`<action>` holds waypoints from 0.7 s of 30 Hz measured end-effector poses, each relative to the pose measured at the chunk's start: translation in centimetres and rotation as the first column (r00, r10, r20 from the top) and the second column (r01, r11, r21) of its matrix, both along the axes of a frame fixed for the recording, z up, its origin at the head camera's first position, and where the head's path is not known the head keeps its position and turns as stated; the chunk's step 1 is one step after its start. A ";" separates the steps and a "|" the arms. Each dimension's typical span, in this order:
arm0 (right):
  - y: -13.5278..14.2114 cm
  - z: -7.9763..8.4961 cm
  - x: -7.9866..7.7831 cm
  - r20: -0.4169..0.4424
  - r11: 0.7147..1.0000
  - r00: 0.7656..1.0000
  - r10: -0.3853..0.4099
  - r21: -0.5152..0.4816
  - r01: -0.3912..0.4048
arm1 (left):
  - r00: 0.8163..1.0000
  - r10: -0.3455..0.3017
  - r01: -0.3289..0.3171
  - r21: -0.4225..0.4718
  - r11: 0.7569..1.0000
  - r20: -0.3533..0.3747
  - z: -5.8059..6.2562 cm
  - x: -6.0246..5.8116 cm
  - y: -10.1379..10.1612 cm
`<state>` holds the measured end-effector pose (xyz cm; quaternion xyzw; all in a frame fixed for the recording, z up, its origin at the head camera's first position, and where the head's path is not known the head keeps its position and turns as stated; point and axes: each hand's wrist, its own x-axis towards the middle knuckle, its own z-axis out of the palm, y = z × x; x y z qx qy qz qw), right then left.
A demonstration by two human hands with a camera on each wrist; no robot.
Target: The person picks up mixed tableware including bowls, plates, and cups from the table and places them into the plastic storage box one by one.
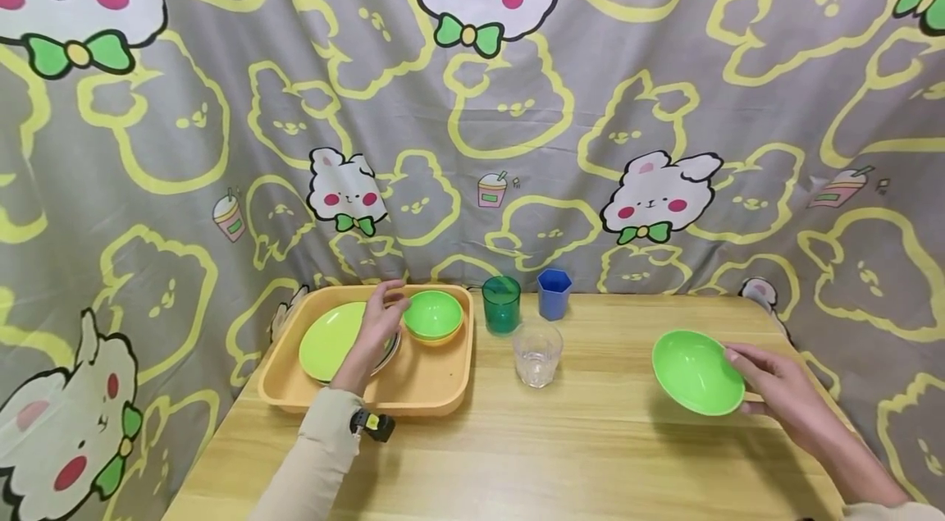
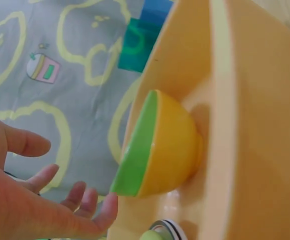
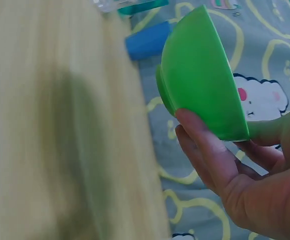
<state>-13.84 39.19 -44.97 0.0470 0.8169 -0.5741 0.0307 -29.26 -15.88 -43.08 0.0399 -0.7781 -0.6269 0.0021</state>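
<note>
A green bowl (image 1: 697,373) is held by my right hand (image 1: 778,386) above the right side of the table, its inside tilted toward the head camera. The right wrist view shows my thumb at its rim and fingers under its outer wall. My left hand (image 1: 378,326) hovers over the orange tray (image 1: 435,380) with loosely spread fingers and nothing in them. Beside those fingers, another green bowl (image 1: 433,313) sits nested in a yellow bowl (image 2: 177,150). A lime-green plate (image 1: 328,340) lies at the tray's left, partly covered by my left hand and wrist.
Right of the tray stand a teal cup (image 1: 501,306), a blue hexagonal cup (image 1: 554,295) and a clear glass (image 1: 537,357). The wooden table (image 1: 576,455) ends at a patterned curtain (image 1: 517,111) behind and at the sides.
</note>
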 end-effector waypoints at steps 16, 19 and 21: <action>-3.7 1.8 -3.2 -0.109 0.912 0.994 -0.021 -0.410 -0.025 | 0.985 -0.145 0.156 0.130 0.979 -0.088 1.0 1.4 1.0; -4.6 2.2 -3.7 -0.142 0.892 0.990 -0.008 -0.449 -0.057 | 0.981 -0.166 0.180 0.155 0.971 -0.097 1.0 1.7 1.5; -5.3 2.4 -4.0 -0.161 0.870 0.987 -0.006 -0.487 -0.075 | 0.978 -0.181 0.197 0.158 0.968 -0.106 1.1 1.9 1.8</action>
